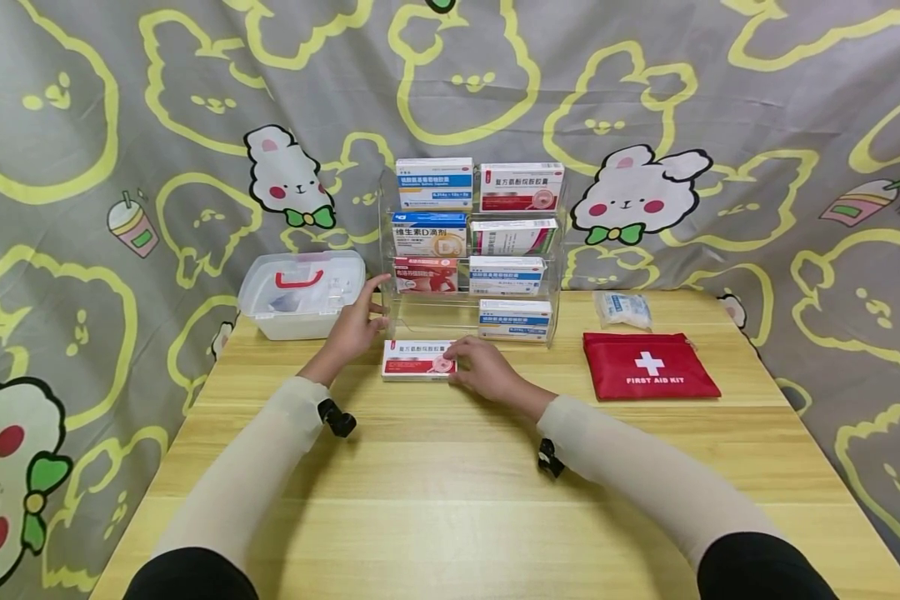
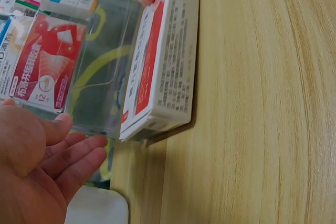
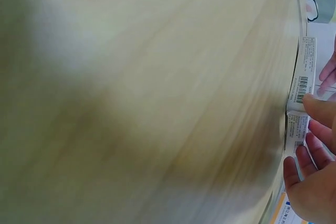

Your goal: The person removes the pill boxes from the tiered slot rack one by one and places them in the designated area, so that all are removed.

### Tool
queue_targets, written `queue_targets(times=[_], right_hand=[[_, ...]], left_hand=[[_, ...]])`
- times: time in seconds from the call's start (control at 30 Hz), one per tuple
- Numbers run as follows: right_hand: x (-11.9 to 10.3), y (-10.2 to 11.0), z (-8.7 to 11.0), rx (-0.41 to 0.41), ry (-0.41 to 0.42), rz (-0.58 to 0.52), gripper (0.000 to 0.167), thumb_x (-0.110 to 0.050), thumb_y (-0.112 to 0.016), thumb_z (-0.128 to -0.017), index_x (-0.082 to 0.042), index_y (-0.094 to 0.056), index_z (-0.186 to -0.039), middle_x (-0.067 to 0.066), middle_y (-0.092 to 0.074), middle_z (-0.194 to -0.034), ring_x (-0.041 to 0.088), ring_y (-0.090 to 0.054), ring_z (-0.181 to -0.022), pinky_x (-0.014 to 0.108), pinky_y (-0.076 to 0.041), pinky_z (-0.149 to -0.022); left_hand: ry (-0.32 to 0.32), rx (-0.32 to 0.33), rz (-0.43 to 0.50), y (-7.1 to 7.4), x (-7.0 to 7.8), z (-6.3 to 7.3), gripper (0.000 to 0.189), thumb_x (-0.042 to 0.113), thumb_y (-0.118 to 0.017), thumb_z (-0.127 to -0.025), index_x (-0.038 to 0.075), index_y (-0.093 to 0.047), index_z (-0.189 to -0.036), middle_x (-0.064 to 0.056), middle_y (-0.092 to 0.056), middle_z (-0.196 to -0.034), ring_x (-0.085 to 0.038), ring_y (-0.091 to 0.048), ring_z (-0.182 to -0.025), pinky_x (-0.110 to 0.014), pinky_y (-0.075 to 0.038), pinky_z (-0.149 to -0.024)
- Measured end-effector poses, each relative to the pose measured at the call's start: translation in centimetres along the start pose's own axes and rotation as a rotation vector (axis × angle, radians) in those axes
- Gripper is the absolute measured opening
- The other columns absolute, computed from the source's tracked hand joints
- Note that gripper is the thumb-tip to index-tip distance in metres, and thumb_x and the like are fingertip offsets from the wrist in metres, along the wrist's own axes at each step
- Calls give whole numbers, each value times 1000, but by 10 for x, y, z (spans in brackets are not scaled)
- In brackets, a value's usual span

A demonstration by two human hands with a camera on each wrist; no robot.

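Note:
A white and red medicine box (image 1: 418, 360) stands low at the front left foot of a clear tiered rack (image 1: 435, 315). My right hand (image 1: 486, 368) pinches its right end; the thumb lies against the barcoded box end (image 3: 303, 88) in the right wrist view. My left hand (image 1: 355, 329) is at the rack's left side, its fingers fairly straight and near or touching the edge. In the left wrist view that hand (image 2: 37, 161) holds nothing, beside a red medicine box (image 2: 50, 61) in the rack. The rack bears several more boxes, among them a blue and white one (image 1: 515, 320) at the lower right.
A lidded white plastic case (image 1: 300, 296) with a red handle stands left of the rack. To the right lie a red first aid pouch (image 1: 648, 367) and a small clear packet (image 1: 622, 310). A patterned curtain (image 1: 480, 75) hangs behind the wooden table (image 1: 450, 483).

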State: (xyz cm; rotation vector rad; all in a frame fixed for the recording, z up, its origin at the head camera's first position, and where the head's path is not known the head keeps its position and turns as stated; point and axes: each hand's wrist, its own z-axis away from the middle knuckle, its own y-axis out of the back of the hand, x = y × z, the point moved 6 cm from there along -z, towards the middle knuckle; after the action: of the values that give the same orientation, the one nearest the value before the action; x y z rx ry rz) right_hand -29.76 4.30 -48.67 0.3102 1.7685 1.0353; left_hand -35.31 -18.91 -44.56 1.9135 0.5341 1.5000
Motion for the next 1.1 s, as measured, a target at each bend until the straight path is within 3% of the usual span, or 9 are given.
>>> queue_targets(times=[0.27, 0.67, 1.1], right_hand=[[-2, 0, -6, 15, -17, -4, 38, -14, -85, -87, -7, -74, -123, 7, -66, -129, 28, -58, -127, 43, -43, -114], [-3, 4, -6, 5, -20, -14, 39, -15, -85, -87, -6, -73, -123, 7, -67, -129, 28, -58, -126, 43, -44, -113], [12, 59, 5, 85, -51, -65, 46, -15, -81, -90, -5, -68, -133, 14, -64, -136, 35, -60, -126, 50, -50, -106]], left_hand=[[-34, -1, 6, 1, 1, 0, 85, -2, -65, -99, 34, -22, -162, -27, -68, -126, -39, -67, -115, -49, -59, -75], [-30, -5, 8, 0, 1, 1, 85, -3, -65, -99, 35, -22, -161, -26, -67, -127, -39, -65, -118, -49, -58, -76], [-17, 3, -8, 1, 2, 2, 84, -2, -64, -99, 37, -22, -161, -23, -69, -126, -38, -66, -116, -46, -58, -73]])
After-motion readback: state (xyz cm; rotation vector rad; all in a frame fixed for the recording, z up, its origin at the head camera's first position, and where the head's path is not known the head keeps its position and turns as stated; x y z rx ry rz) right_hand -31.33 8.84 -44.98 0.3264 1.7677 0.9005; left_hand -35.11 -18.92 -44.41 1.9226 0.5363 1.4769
